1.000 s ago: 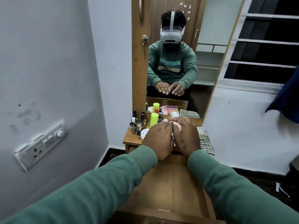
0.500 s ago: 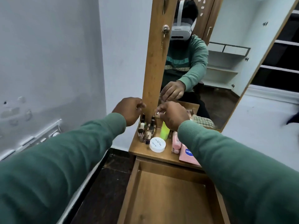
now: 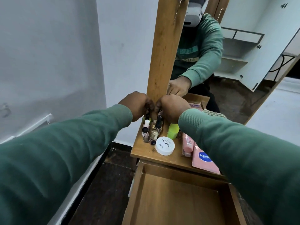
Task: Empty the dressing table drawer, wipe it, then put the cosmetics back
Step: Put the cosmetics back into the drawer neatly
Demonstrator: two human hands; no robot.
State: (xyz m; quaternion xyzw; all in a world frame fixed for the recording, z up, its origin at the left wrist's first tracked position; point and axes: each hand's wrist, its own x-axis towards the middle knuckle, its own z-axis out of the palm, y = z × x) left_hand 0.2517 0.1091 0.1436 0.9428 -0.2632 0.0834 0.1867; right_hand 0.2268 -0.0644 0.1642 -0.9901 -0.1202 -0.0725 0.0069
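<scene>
The wooden drawer (image 3: 177,202) is pulled out below me and its bottom is bare. On the dressing table top (image 3: 146,152) stands a cluster of small bottles (image 3: 153,133), with a white nail polish remover jar (image 3: 165,145), a lime green bottle (image 3: 173,131), a pink tube (image 3: 187,143) and a pink Vaseline pack (image 3: 204,158) to its right. My left hand (image 3: 138,105) curls over the back of the cluster, fingers pinched on a dark tube (image 3: 147,116). My right hand (image 3: 172,109) is beside it, fingertips on a black-capped bottle (image 3: 159,119); its grip is hidden.
A tall mirror (image 3: 227,51) in a wooden frame (image 3: 164,54) rises right behind the bottles and reflects me. A checked cloth (image 3: 214,113) lies at the table's back right. The grey wall (image 3: 48,62) is close on the left, with dark floor (image 3: 105,184) below.
Both hands left the pink pack, moved left and back, and came down together on the small bottles. My head moved closer and lower.
</scene>
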